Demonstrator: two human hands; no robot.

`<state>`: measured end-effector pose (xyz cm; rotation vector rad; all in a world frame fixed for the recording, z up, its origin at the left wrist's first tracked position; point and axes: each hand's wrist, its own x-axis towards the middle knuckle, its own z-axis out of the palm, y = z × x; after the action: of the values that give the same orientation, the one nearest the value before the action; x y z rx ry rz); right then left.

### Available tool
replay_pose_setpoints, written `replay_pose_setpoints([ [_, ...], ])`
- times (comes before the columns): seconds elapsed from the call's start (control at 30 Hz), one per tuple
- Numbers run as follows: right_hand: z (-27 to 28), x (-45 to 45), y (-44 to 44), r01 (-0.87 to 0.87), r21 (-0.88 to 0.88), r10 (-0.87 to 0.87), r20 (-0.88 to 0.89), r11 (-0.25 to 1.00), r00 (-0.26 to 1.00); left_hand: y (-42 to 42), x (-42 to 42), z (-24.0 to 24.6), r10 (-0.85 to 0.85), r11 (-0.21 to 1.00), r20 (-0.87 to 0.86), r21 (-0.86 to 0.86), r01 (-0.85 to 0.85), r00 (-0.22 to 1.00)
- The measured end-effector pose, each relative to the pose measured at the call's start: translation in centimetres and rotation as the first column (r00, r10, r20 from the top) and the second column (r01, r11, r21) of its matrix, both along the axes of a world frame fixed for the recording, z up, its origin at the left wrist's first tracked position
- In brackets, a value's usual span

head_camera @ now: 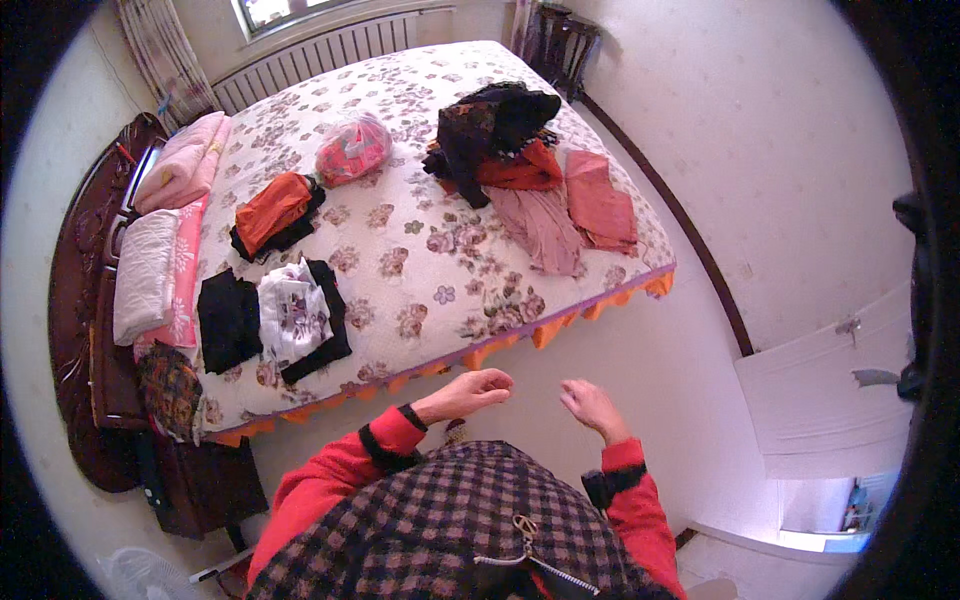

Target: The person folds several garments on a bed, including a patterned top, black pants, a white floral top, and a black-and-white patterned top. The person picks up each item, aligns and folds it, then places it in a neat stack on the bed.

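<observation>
My left hand point(469, 394) hangs in the air just off the near edge of the bed point(420, 292), empty, its fingers loosely bent. My right hand point(592, 406) is a short way to the right, over the floor, also empty with relaxed fingers. Before me on the floral bedspread lie a folded white printed garment point(292, 311) and black garments point(229, 321) on the left. Farther in is a folded orange garment point(274, 210) on black cloth. To the right sits a loose heap of dark clothes point(487, 135) with pink garments point(536, 229) beside it.
A clear plastic bag with reddish contents point(354, 148) rests mid-bed. Along the carved wooden headboard point(82, 300) are a white pillow point(146, 274) and a folded pink quilt point(184, 161). A bedside cabinet point(202, 487) and a fan point(142, 576) stand at the lower left.
</observation>
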<state>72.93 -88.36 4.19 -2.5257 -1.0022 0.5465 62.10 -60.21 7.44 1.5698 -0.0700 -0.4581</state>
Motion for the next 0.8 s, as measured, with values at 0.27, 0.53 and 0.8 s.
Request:
replay_pose_setpoints([
  [0.27,-5.2,19.3,21.6,0.028,0.234,0.14,-0.67,0.972,0.729,8.7,0.6,0.0,0.452,0.887,-0.103,-0.056,-0.459,0.886],
  [0.53,-11.0,42.9,39.1,0.306,0.342,-0.099,-0.51,0.889,0.855,11.1,1.2,0.6,0.876,0.431,-0.276,0.084,-0.898,0.395],
  [0.8,-5.7,58.5,52.1,-0.017,0.567,-0.268,0.416,0.823,0.869,9.1,6.3,1.7,0.927,0.126,-0.373,0.23,-0.965,0.033],
])
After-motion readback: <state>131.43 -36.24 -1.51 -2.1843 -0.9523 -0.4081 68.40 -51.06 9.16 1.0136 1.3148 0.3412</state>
